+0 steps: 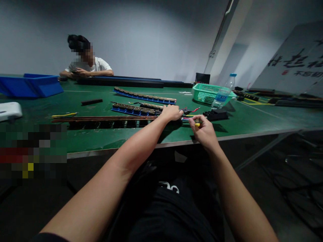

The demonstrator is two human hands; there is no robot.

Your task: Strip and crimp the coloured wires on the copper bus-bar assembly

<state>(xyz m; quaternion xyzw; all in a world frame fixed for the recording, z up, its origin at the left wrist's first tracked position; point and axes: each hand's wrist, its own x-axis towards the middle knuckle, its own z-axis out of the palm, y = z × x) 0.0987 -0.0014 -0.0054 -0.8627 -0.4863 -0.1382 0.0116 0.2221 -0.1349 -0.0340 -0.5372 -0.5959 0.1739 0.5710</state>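
Note:
My left hand rests curled on the right end of a long copper-and-black strip lying along the green table, gripping it. My right hand is closed around a small yellow-tipped tool, held just right of the strip's end where coloured wires stick out. A black block lies just beyond my right hand.
Blue strips with brown parts lie farther back. A green basket and a water bottle stand at the right, a blue bin and a white device at the left. A person sits across the table.

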